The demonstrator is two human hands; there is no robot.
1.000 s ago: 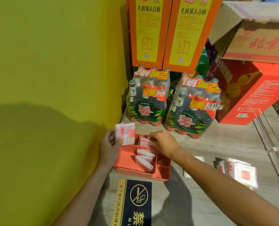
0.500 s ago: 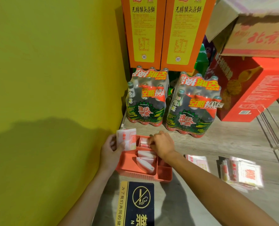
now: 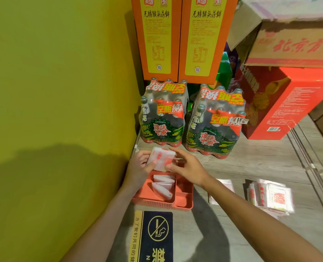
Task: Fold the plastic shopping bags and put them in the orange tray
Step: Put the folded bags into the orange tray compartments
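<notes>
Left hand (image 3: 138, 167), grip: fingers curled round the left edge of a folded plastic bag (image 3: 161, 158), held just above the far end of the orange tray (image 3: 183, 202). Right hand (image 3: 187, 167), grip: thumb and fingertips pinching the same bag at its right edge. Folded plastic bag: white, translucent, red print, a thick squarish packet, tilted, blurred. Orange tray: plastic, rectangular, ribbed front wall, divided into one large compartment on the left and smaller compartments along the right. Contents of the large compartment: folded bags (image 3: 163, 186), white with red print, leaning on one another; at least three show, the far ones hidden under the hands. The near right compartment shows only its orange floor. Right of the tray, on the grey wood-grain surface (image 3: 223, 163): one flat bag (image 3: 224, 188) partly under the right forearm; farther right, a loose pile of flat bags (image 3: 270, 197), blurred, count not readable. Near side of the tray: one dark no-smoking sign (image 3: 155, 237). Far side of the tray: two shrink-wrapped bottle packs (image 3: 163, 118), two tall orange boxes (image 3: 183, 36) above them, one red box (image 3: 281, 103), one cardboard carton (image 3: 293, 38). Left of the tray: yellow-green wall (image 3: 52, 91).
</notes>
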